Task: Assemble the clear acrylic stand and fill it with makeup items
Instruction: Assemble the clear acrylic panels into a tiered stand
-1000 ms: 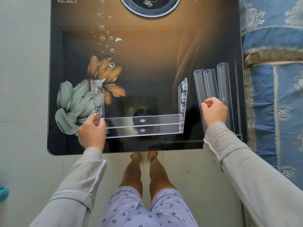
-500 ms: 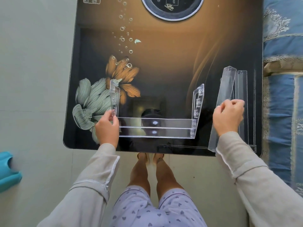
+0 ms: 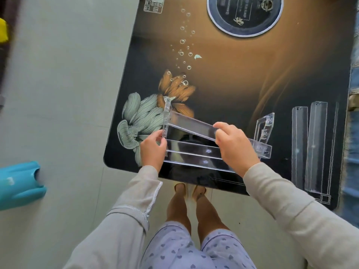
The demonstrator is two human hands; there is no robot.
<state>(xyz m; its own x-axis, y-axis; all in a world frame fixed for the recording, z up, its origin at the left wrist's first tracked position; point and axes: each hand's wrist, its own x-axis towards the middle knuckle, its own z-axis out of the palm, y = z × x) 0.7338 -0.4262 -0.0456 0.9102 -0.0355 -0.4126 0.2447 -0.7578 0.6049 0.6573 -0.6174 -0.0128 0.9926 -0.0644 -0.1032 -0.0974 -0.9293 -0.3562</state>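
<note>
The partly built clear acrylic stand (image 3: 194,154) sits near the front edge of a dark glass table (image 3: 242,84) printed with flowers. Its two upright side panels stand at the left (image 3: 167,119) and right (image 3: 265,131), joined by a low shelf strip. My left hand (image 3: 153,150) grips the base of the left side panel. My right hand (image 3: 235,148) holds a loose clear shelf strip (image 3: 192,124), laid slanted across the stand from the left panel to the right one. Two more clear strips (image 3: 308,146) lie flat at the table's right.
A round dark printed disc (image 3: 244,14) is at the table's far side. A turquoise object (image 3: 19,185) lies on the pale tiled floor to the left. Blue patterned bedding (image 3: 354,133) borders the table's right edge. My legs stand at the table's front.
My right hand has lifted one clear strip off the pile at the right and carried it left, over the stand. The left hand stays on the left panel. The camera view has shifted left.
</note>
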